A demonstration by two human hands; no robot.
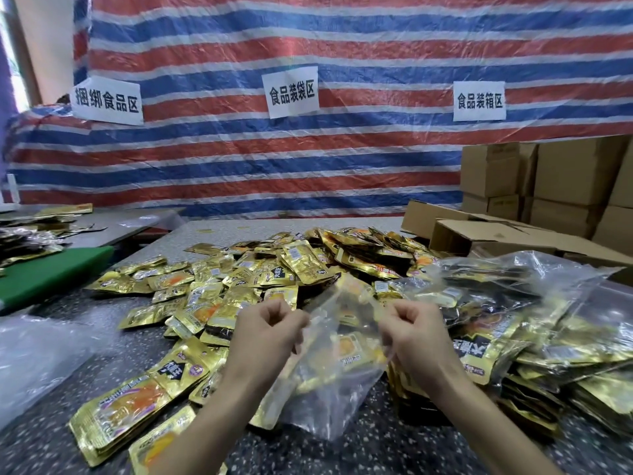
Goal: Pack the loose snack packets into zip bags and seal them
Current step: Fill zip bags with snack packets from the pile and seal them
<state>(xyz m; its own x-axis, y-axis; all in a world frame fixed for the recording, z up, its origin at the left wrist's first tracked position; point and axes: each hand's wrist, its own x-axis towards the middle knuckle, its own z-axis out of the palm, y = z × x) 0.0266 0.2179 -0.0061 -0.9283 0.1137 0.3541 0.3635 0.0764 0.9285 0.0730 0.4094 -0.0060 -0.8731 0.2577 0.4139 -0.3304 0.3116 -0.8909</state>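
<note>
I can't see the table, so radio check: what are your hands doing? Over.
Left hand and right hand pinch zip bag top. Packets inside, seal unclear. Loose packets heaped beyond, nothing blocking.

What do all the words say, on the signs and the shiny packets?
"捆绑食品区": left paper sign on the striped tarp.
"食品装袋区": middle paper sign on the tarp.
"食品装箱区": right paper sign on the tarp.
Gold snack packets: big dark characters and small labels, too blurred to read.
Cardboard boxes: faint print, too small to read.
Clear zip bag: no writing of its own shows.
</note>
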